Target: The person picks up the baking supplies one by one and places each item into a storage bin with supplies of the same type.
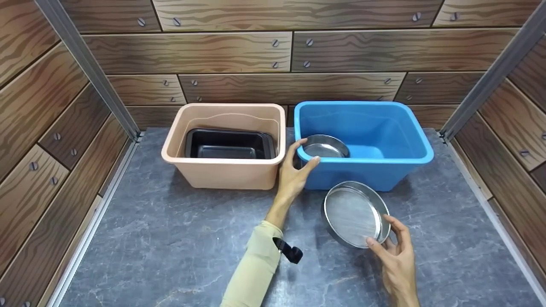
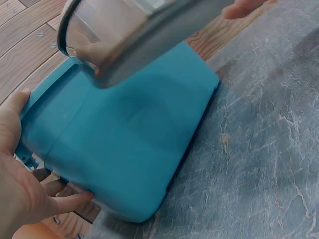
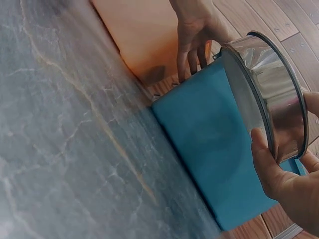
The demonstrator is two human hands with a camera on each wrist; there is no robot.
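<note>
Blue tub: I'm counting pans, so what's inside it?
Inside the blue tub sits one round metal pan near the left corner. The near wall hides part of the floor.

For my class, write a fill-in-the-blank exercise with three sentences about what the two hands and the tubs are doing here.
1. The right hand holds a round metal ____ with a mesh bottom.
2. The left hand grips the corner of the ____ tub.
3. The black tray lies inside the ____ tub.

Missing words: sieve; blue; beige.
</note>
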